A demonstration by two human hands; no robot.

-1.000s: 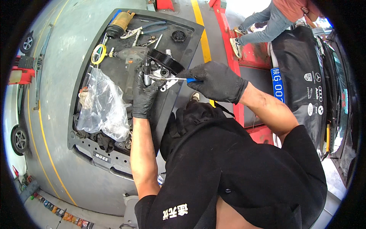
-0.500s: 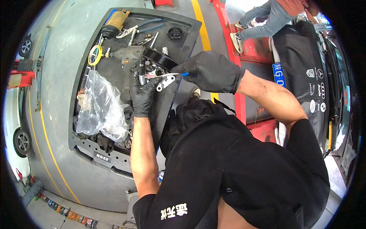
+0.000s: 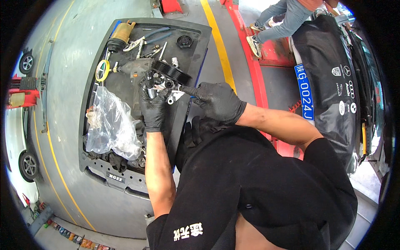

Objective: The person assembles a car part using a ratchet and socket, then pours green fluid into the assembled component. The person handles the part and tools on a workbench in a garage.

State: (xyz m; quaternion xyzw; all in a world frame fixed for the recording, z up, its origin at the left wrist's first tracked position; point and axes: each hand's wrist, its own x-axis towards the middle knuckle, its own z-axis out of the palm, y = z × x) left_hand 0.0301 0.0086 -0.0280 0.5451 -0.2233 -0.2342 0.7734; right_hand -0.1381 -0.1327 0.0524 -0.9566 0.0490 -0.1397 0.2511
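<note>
My left hand (image 3: 153,112), in a black glove, is closed on a metal engine part (image 3: 167,83) with a black ribbed pulley (image 3: 171,72) at its far side. The part is held over the right side of a dark cart top (image 3: 196,35). A pale metal bracket with holes (image 3: 175,98) shows at the part's near side. Black-gloved too, my right hand (image 3: 220,103) is closed with its index finger stretched toward the part. A little of a slim blue-handled tool (image 3: 192,97) shows under its fingers; the rest of the tool is hidden.
On the cart lie a grey power wrench (image 3: 136,68), a clear plastic bag (image 3: 111,125), a yellow-rimmed ring (image 3: 102,71), an amber housing (image 3: 121,35), a black round cap (image 3: 184,41), pliers and sockets. To the right are red lift parts (image 3: 255,75), a covered car front (image 3: 321,54) and another person (image 3: 273,18).
My right hand has moved left and slightly down, closer to the part, with its index finger now extended. The slim tool shows less. The whole view has shifted slightly.
</note>
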